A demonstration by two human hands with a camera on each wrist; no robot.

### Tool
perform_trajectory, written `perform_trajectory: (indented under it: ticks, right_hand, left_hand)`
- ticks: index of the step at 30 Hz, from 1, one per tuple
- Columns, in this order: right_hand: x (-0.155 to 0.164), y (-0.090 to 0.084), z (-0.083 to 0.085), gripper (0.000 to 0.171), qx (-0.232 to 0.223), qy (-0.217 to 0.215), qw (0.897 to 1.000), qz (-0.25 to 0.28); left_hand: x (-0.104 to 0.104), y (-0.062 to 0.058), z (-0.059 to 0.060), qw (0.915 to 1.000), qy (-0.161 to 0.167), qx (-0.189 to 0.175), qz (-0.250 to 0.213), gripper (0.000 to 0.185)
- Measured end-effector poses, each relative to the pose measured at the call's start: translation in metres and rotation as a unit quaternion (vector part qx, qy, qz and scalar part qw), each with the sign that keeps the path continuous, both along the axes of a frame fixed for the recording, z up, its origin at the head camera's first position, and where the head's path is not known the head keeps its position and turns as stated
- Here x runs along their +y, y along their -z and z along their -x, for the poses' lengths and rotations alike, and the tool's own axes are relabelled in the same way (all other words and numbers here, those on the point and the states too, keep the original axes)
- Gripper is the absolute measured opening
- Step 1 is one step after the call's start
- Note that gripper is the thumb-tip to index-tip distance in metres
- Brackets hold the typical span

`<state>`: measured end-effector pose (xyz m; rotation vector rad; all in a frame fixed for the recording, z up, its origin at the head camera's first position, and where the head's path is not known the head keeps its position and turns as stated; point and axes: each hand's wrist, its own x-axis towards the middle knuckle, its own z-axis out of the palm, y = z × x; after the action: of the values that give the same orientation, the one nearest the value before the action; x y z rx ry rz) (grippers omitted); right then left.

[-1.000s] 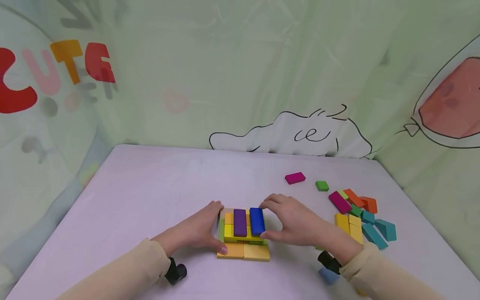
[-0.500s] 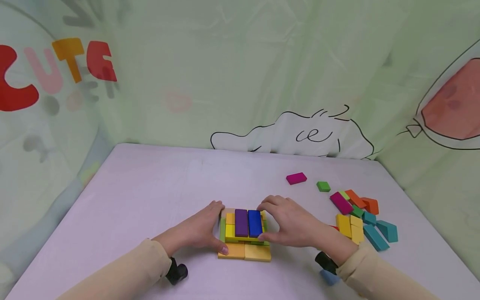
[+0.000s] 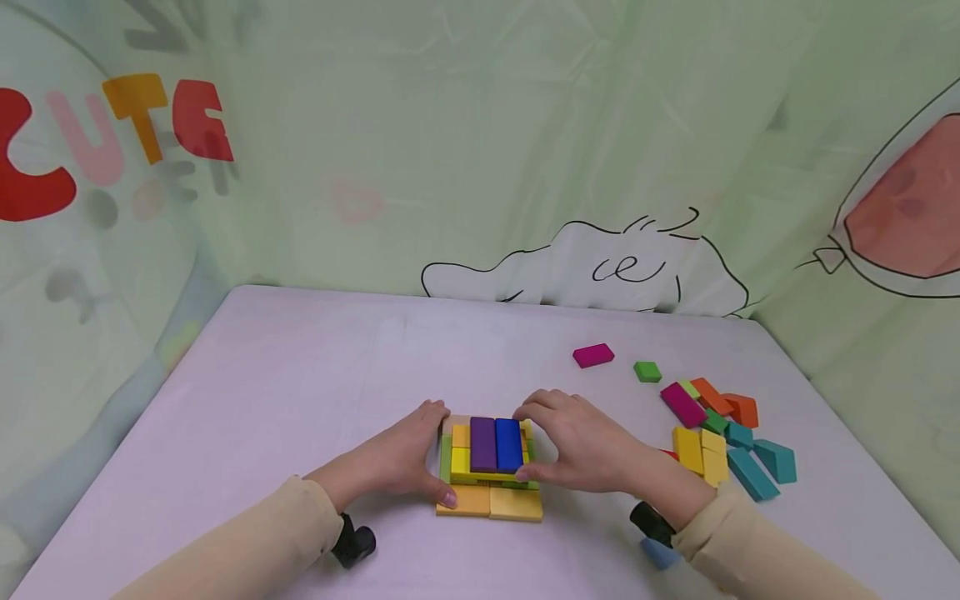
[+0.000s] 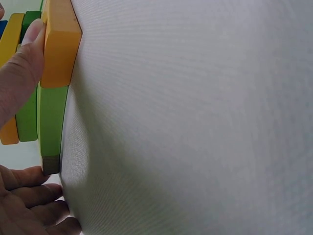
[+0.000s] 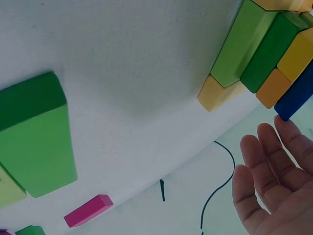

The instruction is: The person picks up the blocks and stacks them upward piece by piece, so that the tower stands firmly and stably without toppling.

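Note:
A low stack of flat coloured blocks [image 3: 487, 475] sits at the table's near middle. A purple block [image 3: 482, 444] and a blue block [image 3: 509, 444] lie side by side on top, over yellow, green and orange layers. My left hand [image 3: 401, 458] brackets the stack's left side, its thumb [image 4: 19, 73] pressing the orange bottom block [image 4: 59, 44] beside a green block [image 4: 51, 127]. On the right side rests my right hand [image 3: 581, 442], its fingers [image 5: 274, 171] straight by the end of the blue block [image 5: 298, 95]. Neither hand lifts anything.
Loose blocks lie on the lilac table [image 3: 300, 375] to the right: a magenta one [image 3: 593, 355], a small green one [image 3: 647, 371], a mixed pile [image 3: 712, 412], yellow blocks [image 3: 697, 450] and teal ones [image 3: 772, 460]. Printed green curtains close in the table's far and side edges.
The blue block has slid left and straightened until it lies flush against the purple one. My right hand followed it slightly left; the left hand stayed put.

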<state>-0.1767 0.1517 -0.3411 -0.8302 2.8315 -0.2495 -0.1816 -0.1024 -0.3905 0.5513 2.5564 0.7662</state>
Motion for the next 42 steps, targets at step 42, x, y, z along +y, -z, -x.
perform_trajectory:
  ticks: [42]
  right_hand:
    - [0.102,0.006,0.007,0.040,-0.049,0.085,0.995,-0.028]
  left_hand:
    - [0.002,-0.002,-0.003,0.9999,-0.008,0.002,0.011,0.116]
